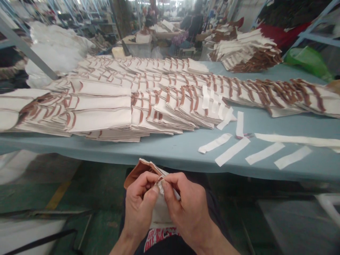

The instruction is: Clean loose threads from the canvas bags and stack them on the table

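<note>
Both of my hands work below the table's front edge, over my lap. My left hand and my right hand pinch the top edge of one folded white and brown fabric piece, thumbs and forefingers meeting at its middle. The white part of the piece hangs down between my wrists. Its brown lining shows at the upper left. On the blue table in front lie long overlapping rows of the same white pieces with brown trim.
Several loose white strips lie on the table at the right front. A tall pile of pieces stands at the back right by a green bag. A seated person works far behind. Green floor lies below.
</note>
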